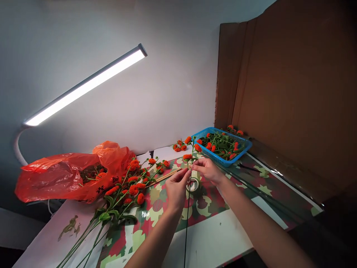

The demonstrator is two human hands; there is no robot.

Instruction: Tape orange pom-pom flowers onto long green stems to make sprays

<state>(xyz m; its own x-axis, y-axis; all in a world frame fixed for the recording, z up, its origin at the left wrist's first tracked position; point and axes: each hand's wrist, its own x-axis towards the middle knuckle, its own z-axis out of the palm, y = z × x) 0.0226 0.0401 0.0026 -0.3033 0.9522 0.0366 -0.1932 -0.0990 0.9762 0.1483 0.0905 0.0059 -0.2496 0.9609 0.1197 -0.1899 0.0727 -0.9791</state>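
Left hand and right hand: fingertips together, both pinching the dark stem below an orange flower, over the tabletop. Tape roll beside left hand; blue basket farther right.

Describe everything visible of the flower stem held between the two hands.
The flower stem is long, thin and dark below the grip, running nearly straight down the picture until the lower edge cuts it off. Its upper part is green, with a ruffled orange-red bloom to the left. It is held up over the table. The left hand pinches it; fingertips of the right hand meet there, their exact grip unclear.
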